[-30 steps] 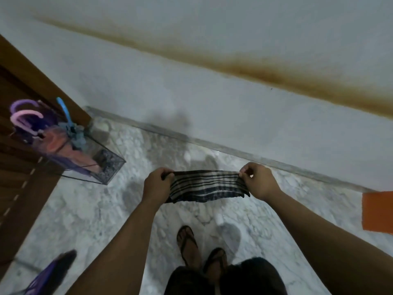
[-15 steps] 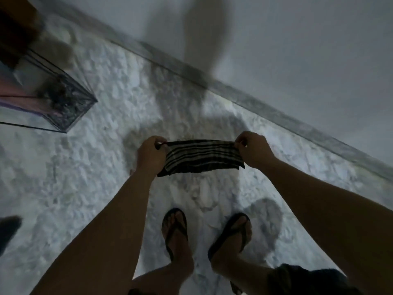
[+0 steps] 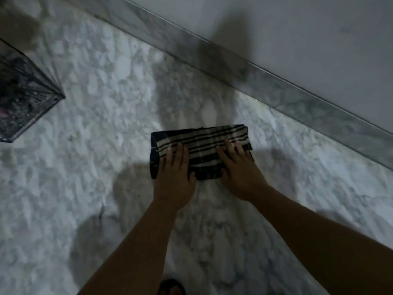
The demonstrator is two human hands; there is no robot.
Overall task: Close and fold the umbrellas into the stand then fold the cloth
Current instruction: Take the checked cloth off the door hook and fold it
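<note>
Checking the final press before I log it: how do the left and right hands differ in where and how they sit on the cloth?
The left hand lies near the striped cloth's left end, fingers pointing up the picture; the right hand lies near its right end, fingers angled up-left. The left hand's fingers lie close together; the right hand's are spread a little. Both lie flat, fingers straight, pressing the folded cloth onto the marble floor.

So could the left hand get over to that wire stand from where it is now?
Probably, though not without moving. The left hand lies flat on the striped cloth, and the stand sits well off to its left. Only bare marble floor lies between, so nothing blocks the way.
</note>
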